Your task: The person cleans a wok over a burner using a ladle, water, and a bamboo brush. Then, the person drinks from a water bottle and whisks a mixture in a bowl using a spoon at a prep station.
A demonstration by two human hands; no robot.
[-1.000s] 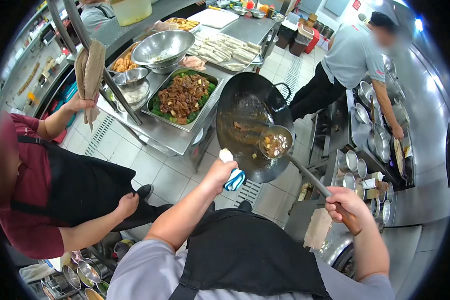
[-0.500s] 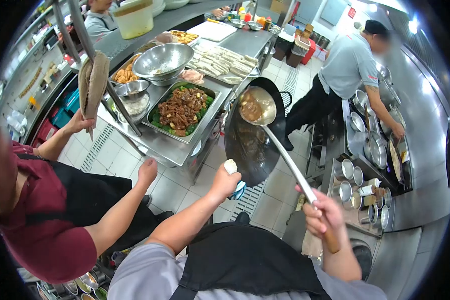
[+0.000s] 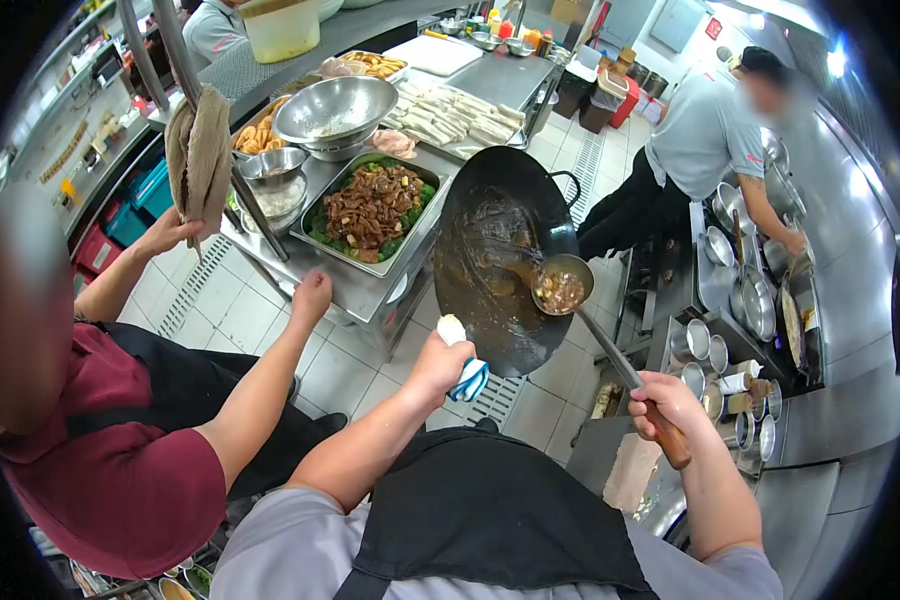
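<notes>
My left hand is closed around the near handle of a black wok, with a blue-and-white cloth at the grip. Brown sauce coats the wok's inside, which is tilted toward my view. In my right hand is the wooden grip of a long metal ladle. Its bowl, over the right part of the wok, holds brown sauce with small pieces in it. Left of the wok, a steel tray on the counter contains sliced brown meat heaped over green vegetables.
A person in a maroon shirt stands close on my left, holding a folded cloth. Another person works at the stove, right. Steel bowls and a tray of pale strips occupy the counter.
The ladle bowl has moved down and right within the wok, and its handle has dropped. My right hand has shifted slightly right. The wok's inside now faces me more.
</notes>
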